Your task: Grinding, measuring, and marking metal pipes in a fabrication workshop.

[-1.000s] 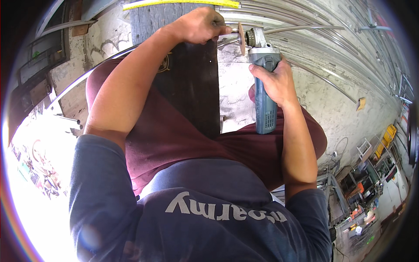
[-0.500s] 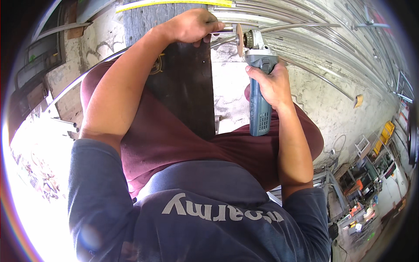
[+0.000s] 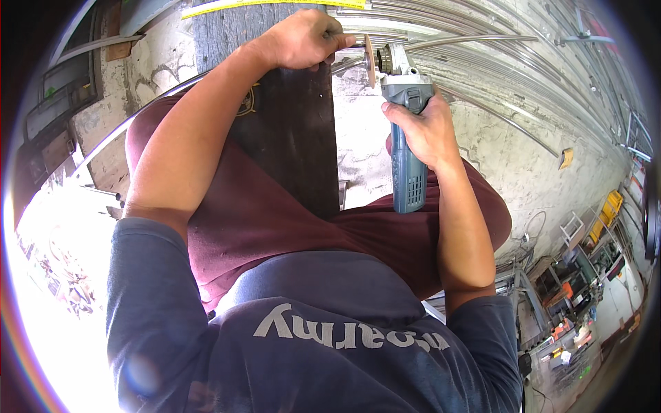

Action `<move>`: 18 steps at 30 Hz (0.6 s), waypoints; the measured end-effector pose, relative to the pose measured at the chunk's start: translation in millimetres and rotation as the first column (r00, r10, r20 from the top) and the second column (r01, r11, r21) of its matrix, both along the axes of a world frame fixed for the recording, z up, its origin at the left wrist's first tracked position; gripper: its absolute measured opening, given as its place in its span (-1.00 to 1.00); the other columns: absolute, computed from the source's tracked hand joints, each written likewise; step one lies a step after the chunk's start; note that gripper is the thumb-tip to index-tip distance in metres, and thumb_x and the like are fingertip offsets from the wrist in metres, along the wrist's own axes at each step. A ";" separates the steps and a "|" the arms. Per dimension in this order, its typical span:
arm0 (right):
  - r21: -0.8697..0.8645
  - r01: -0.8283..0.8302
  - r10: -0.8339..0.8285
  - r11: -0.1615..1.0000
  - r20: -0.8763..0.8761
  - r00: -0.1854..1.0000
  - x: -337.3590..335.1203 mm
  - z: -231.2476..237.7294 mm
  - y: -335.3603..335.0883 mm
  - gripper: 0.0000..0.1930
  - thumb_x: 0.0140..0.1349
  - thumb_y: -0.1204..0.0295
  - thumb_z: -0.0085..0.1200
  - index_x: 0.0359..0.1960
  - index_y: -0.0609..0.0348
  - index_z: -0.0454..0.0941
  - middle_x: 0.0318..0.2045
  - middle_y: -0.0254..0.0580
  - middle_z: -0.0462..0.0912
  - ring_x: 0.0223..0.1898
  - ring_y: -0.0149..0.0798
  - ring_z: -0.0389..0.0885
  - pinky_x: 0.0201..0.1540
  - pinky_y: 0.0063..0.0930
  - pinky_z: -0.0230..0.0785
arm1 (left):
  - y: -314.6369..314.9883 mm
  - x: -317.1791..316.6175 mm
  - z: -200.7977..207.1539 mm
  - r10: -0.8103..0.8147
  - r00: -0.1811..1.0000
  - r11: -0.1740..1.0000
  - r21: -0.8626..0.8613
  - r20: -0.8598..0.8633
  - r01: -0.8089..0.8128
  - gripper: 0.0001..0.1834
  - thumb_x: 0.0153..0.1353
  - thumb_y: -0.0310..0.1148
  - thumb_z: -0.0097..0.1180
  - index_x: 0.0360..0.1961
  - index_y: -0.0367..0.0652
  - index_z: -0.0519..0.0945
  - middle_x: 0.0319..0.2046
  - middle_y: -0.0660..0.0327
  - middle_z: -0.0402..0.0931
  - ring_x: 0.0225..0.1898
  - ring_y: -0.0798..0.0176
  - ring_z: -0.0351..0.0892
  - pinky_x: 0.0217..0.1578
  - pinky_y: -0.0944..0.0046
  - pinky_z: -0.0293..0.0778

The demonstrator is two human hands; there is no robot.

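Angle grinder, blue-green body, grey metal head, in my right hand; it stands roughly lengthwise in view, head away from me, body end toward my lap; right fingers wrapped round the body just below the head, thumb lying across the near side; thin brown disc sits at the grinder's head, on its left side, seen nearly edge-on; whether it spins, cannot tell.

Left hand just left of the grinder's disc, thumb and index pinching a thin metal piece that points at the disc; most of the piece hidden by my own fingers; contact between piece and disc, cannot tell.

Dark board left of the grinder, below my left hand, running down to my lap; grey weathered plank farther left of the grinder, past my left forearm; yellow measuring strip across that plank, up and left of the grinder's head; long metal tubes lie beyond the grinder and off to its right, one bent tube passing just behind the head; tan block on the floor, well right of the grinder; my maroon trousers below and to both sides of it, grinder's lower end over the right thigh in view; yellow object among clutter far right of the grinder, kind unclear.
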State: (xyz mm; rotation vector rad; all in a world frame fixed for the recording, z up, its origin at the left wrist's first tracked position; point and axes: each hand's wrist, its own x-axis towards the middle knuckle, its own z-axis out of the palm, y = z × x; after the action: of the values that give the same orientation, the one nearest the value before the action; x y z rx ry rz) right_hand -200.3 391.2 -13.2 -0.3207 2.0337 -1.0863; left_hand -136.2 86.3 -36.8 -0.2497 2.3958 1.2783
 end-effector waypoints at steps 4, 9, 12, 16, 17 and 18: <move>-0.001 0.001 -0.001 1.000 -0.014 1.000 0.4 -0.2 -1.0 -0.42 0.21 0.21 0.53 0.11 0.40 0.65 -0.13 0.09 0.88 -0.10 -0.01 0.86 0.11 -0.16 0.66 | -0.8 0.1 2.2 0.012 0.980 0.994 -0.108 -0.197 -0.034 -0.69 0.46 -0.23 0.39 -0.24 -0.33 0.81 -0.36 -0.16 0.78 -0.28 -0.17 0.81 -0.16 -0.06 0.67; -0.030 0.005 -0.005 1.000 0.002 1.000 -2.1 2.4 -1.7 -0.42 0.20 0.22 0.53 0.13 0.39 0.65 -0.13 0.08 0.88 -0.10 -0.02 0.86 0.11 -0.16 0.66 | 2.5 -0.6 11.7 0.039 0.974 0.985 -0.154 -0.222 -0.074 -0.64 0.28 -0.18 0.60 -0.30 -0.34 0.82 -0.42 -0.11 0.76 -0.40 -0.08 0.78 -0.28 0.00 0.67; -0.022 -0.006 0.006 1.000 -0.008 1.000 -3.6 4.4 -2.7 -0.41 0.20 0.24 0.53 0.15 0.39 0.65 -0.13 0.07 0.88 -0.10 -0.04 0.85 0.11 -0.17 0.66 | 5.0 3.2 18.4 0.095 0.968 0.988 -0.095 -0.234 -0.120 -0.60 0.16 -0.16 0.70 -0.33 -0.32 0.81 -0.44 -0.07 0.76 -0.40 -0.05 0.78 -0.27 0.00 0.68; -0.039 -0.001 0.001 0.999 0.007 1.000 -4.0 5.6 -3.5 -0.40 0.20 0.25 0.54 0.16 0.40 0.64 -0.13 0.06 0.88 -0.11 -0.06 0.85 0.10 -0.18 0.66 | 10.5 5.3 17.8 0.137 0.953 0.981 -0.098 -0.271 -0.169 -0.59 0.06 -0.17 0.75 -0.36 -0.26 0.79 -0.44 -0.04 0.76 -0.39 -0.02 0.79 -0.26 0.02 0.68; -0.039 -0.001 0.002 0.999 0.009 1.000 -4.0 5.6 -3.3 -0.40 0.20 0.24 0.54 0.16 0.40 0.64 -0.13 0.06 0.88 -0.11 -0.06 0.85 0.10 -0.19 0.66 | 11.9 5.5 16.0 0.147 0.951 0.977 -0.108 -0.273 -0.182 -0.60 0.04 -0.18 0.76 -0.37 -0.25 0.78 -0.44 -0.04 0.76 -0.38 -0.03 0.79 -0.26 0.02 0.68; -0.039 -0.001 0.002 0.999 0.011 1.000 -4.2 5.4 -2.9 -0.40 0.20 0.24 0.54 0.16 0.40 0.64 -0.13 0.06 0.88 -0.11 -0.07 0.85 0.10 -0.19 0.66 | 13.1 5.7 13.9 0.156 0.948 0.974 -0.117 -0.276 -0.195 -0.60 0.03 -0.20 0.76 -0.38 -0.24 0.77 -0.44 -0.04 0.75 -0.38 -0.04 0.79 -0.26 0.02 0.68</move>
State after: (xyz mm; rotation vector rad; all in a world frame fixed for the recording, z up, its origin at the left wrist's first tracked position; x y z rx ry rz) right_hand -204.5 388.2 -7.8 -0.3354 2.0044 -1.1259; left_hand -130.5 99.4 -22.9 -0.3623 2.7528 1.2876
